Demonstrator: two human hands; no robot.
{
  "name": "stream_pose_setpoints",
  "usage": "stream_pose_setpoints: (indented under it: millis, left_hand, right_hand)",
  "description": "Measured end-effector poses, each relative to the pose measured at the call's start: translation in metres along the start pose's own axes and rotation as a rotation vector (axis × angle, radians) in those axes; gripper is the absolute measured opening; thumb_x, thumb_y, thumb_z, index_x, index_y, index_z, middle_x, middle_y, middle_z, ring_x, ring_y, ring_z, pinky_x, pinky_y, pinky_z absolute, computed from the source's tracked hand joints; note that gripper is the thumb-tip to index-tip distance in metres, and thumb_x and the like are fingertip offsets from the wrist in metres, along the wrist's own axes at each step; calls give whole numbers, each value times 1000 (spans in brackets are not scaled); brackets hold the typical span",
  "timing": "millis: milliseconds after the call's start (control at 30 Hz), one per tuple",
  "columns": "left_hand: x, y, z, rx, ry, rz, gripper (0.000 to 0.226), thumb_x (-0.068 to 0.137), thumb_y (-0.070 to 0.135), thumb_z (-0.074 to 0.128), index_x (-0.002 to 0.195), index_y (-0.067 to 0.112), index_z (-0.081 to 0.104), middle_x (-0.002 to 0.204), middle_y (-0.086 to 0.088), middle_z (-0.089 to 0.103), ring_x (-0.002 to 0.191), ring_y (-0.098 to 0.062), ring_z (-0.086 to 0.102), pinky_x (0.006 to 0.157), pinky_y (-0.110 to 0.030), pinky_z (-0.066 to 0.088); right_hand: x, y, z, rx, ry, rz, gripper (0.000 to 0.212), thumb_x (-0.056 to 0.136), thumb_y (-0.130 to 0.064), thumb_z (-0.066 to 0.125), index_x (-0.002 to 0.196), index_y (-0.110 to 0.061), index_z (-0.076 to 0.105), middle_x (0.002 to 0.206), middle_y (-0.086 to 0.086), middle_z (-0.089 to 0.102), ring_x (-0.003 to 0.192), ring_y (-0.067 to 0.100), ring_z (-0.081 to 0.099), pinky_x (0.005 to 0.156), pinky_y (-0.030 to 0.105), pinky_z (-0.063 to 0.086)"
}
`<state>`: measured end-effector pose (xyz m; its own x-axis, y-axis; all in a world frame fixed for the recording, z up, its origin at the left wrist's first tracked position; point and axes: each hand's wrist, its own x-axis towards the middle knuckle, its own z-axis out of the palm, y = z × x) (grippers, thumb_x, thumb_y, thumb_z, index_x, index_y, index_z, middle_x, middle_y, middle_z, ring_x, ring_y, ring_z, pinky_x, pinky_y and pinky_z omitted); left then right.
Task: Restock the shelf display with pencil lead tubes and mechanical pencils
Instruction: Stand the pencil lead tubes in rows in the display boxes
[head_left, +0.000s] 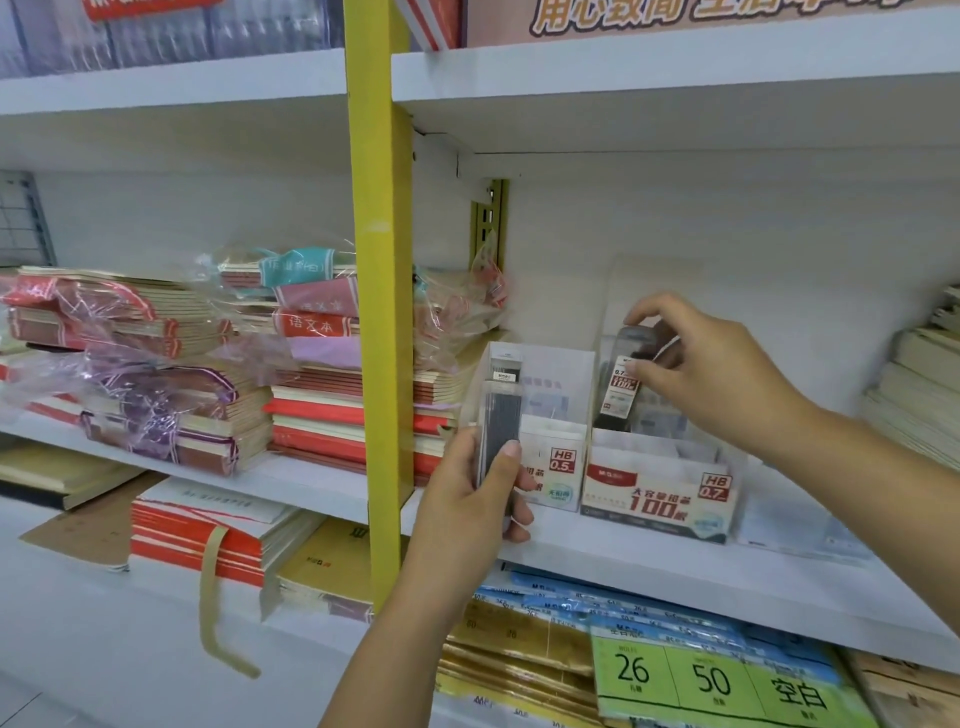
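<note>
My left hand (475, 499) grips a stack of clear lead tubes (501, 415) filled with grey leads, held upright in front of the HB 0.5 display box (556, 462). My right hand (711, 374) pinches a dark lead tube (623, 384) with a red and white 0.7 label, tilted over the back of the HB 0.7 display box (660, 499). Both boxes stand side by side on the white shelf (649, 561). No mechanical pencils are visible.
A yellow upright post (379, 312) divides the shelving. Left of it lie wrapped stacks of notebooks (171, 374). A stack of books (919, 395) sits at the far right. Blue and green paper packs (701, 670) fill the shelf below.
</note>
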<state>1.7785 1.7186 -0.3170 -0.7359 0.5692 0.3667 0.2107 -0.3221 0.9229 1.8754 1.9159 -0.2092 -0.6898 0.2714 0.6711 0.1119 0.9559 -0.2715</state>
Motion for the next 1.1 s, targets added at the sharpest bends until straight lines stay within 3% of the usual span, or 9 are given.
stream_pose_setpoints:
  millis: [233, 333, 400, 500, 633, 733, 833, 967, 1100]
  left_hand:
    - [-1, 0, -1, 7, -43, -40, 17, 102, 15, 52, 108, 29, 62, 86, -2, 70, 66, -10, 62, 63, -24, 57]
    - [-2, 2, -2, 14, -58, -37, 21, 101, 14, 55, 105, 32, 64, 90, 2, 73, 71, -9, 67, 66, -24, 58]
    - [-4, 3, -3, 44, -59, -26, 22, 100, 16, 57, 102, 35, 66, 89, 5, 74, 75, -8, 70, 66, -22, 58]
    - [-7, 5, -4, 94, -92, 3, 23, 98, 19, 61, 100, 40, 69, 78, 5, 72, 72, -5, 67, 65, -18, 55]
    - [-12, 9, 1, 206, -139, 58, 18, 97, 23, 63, 100, 38, 72, 67, 12, 65, 62, 3, 56, 60, -10, 46]
    - [-15, 13, 0, 229, -173, 79, 21, 95, 24, 66, 102, 42, 75, 76, 22, 67, 70, 7, 57, 66, -8, 45]
    - [-16, 15, -9, 95, -140, 1, 30, 89, 22, 72, 102, 48, 75, 97, 23, 73, 85, 7, 64, 71, -11, 51]
    - [-16, 14, -19, -181, -57, -91, 43, 76, 18, 76, 118, 25, 66, 109, 1, 77, 99, -11, 72, 74, -19, 56]
    - [-17, 14, -15, -284, 29, -87, 42, 74, 12, 77, 115, 11, 64, 105, -10, 78, 100, -23, 74, 76, -22, 58]
  right_hand:
    - [8, 12, 16, -142, -115, 50, 22, 85, -24, 70, 98, -36, 57, 94, -6, 52, 75, 6, 53, 62, 20, 38]
    - [4, 10, 19, -222, -132, 74, 24, 90, -28, 66, 113, -32, 61, 103, -3, 49, 80, 12, 52, 71, 24, 38]
    - [-2, 3, 15, -201, -35, 41, 25, 93, -33, 61, 117, -31, 62, 103, -8, 48, 76, 4, 49, 71, 21, 37]
    - [-18, -20, 6, 114, -30, 24, 22, 93, -40, 54, 114, -41, 61, 94, -19, 57, 78, -2, 57, 65, 9, 42]
    - [-41, -53, 8, 477, -295, 136, 33, 87, -59, 47, 113, -44, 61, 87, -14, 69, 63, 3, 65, 58, 16, 52]
    - [-51, -58, 12, 598, -270, 194, 18, 92, -36, 58, 99, -26, 71, 77, -2, 73, 65, 7, 68, 62, 17, 53]
    - [-61, -52, 11, 729, -265, 295, 22, 93, -11, 60, 102, -27, 72, 93, -9, 75, 83, 5, 71, 71, 15, 55]
    - [-74, -48, 12, 717, -256, 304, 38, 89, 1, 62, 108, -31, 68, 103, -16, 72, 98, 0, 66, 78, 16, 54]
    - [-76, -53, 13, 692, -247, 307, 45, 84, 7, 63, 105, -31, 68, 97, -10, 71, 93, 11, 68, 76, 27, 57]
